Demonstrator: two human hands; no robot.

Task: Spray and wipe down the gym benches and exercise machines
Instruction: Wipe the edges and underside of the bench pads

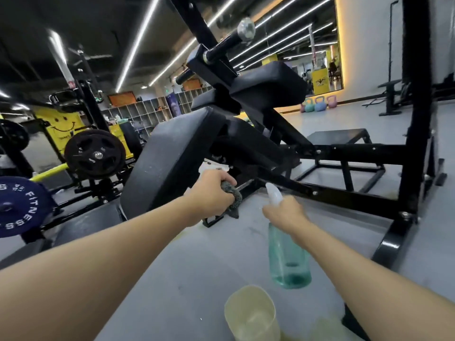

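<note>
A black steel-framed exercise machine (344, 153) fills the middle of the view, standing on a pale grey gym floor (187, 271). Its tall upright post rises at the right, and its long black padded cushion (167, 163) slants down at the left, with a second black pad (268, 87) higher up behind it. To the left, a black round weight plate (94, 153) sits on a neighbouring rack, and a dark blue lettered weight plate (17, 205) lies at the picture's edge.

The translucent teal plastic spray bottle (288, 257) hangs over the floor, near the machine's low front bar. Its whitish spray head points up towards the cushions. The right hand (283, 212) has its grip closed round the bottle's neck.

A pale yellow translucent cup (251, 313) shows blurred at the bottom edge.

The left hand (211, 193) has its grip curled tight round a bunched grey cloth (234, 198), just beside the lower right edge of the slanted cushion. Whether the cloth touches the machine cannot be told.

Three pastel kettlebells (317, 104) stand far back by the lit wall.
</note>
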